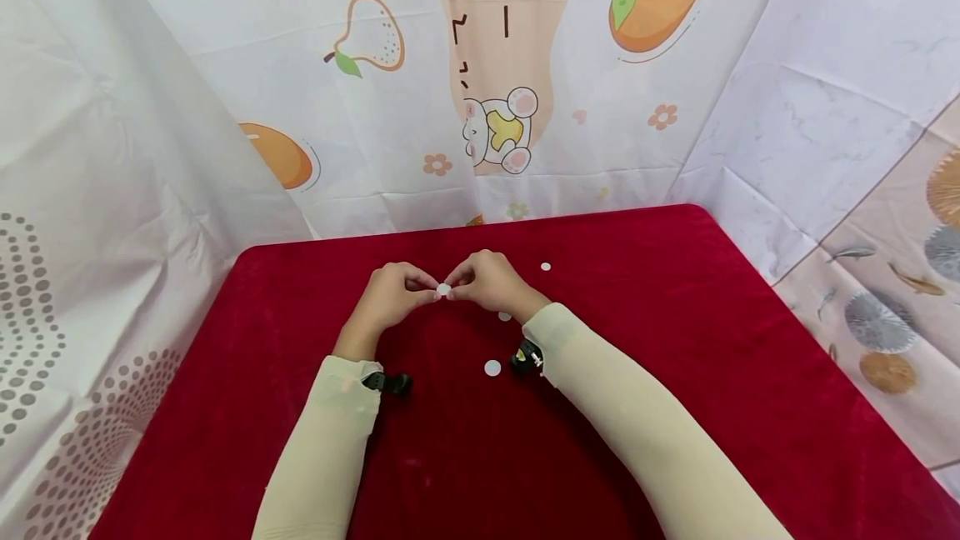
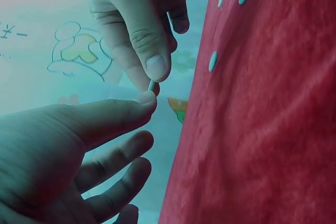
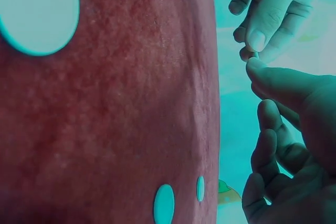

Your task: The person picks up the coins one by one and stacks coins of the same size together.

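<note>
A small white round disc [image 1: 444, 289] is held up between both hands, above the red cloth. My left hand [image 1: 392, 297] pinches its left edge with thumb and forefinger. From the other side my right hand [image 1: 491, 282] pinches it the same way. In the left wrist view the disc [image 2: 151, 85] appears edge-on, thin and mostly covered by fingertips. The left hand's other fingers [image 2: 123, 179] are bent and apart from it. Only a sliver of the disc [image 3: 255, 54] shows in the right wrist view.
Three more white discs lie on the red-covered table [image 1: 420, 457]: a far disc [image 1: 545, 267], a disc partly hidden by the right wrist [image 1: 505, 317], and a near disc [image 1: 492, 367]. Printed curtains [image 1: 300, 40] stand behind and at both sides.
</note>
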A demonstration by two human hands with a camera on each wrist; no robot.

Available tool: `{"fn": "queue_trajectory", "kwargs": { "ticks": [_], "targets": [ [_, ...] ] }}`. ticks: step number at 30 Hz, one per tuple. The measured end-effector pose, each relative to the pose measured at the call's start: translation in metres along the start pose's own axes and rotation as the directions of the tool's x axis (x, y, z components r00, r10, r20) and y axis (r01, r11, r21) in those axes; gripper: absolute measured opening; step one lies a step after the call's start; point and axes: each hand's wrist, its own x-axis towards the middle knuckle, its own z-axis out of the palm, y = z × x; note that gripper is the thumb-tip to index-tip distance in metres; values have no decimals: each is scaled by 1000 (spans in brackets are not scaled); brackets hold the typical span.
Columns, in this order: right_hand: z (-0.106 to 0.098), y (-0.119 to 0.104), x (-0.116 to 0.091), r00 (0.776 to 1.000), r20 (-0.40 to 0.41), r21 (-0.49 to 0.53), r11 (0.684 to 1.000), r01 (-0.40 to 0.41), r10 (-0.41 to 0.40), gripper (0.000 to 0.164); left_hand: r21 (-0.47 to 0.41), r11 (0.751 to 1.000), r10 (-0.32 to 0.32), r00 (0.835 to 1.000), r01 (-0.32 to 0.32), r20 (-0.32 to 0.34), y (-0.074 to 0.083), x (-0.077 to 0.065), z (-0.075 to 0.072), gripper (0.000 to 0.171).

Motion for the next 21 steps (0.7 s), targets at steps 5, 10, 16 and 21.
{"fn": "queue_trajectory", "kwargs": {
  "ticks": [5, 10, 16, 21],
  "targets": [
    [-5, 6, -10, 1000, -13, 34, 999, 9, -9, 15, 9, 1000, 23, 1000, -23, 3, 10, -1, 4, 10],
    [-10, 10, -21, 1000, -22, 59, 998, 15, -14, 15, 24, 999, 45, 999, -46, 12, 22, -3, 8, 8],
    [-13, 15, -34, 999, -29, 73, 997, 23, -21, 15, 38, 999, 37, 998, -39, 44, 33, -5, 15, 7],
    [-16, 19, -46, 1000, -6, 92, 995, 29, -29, 14, 30, 999, 37, 995, -40, 90, 41, -7, 19, 6]
  ]
}}
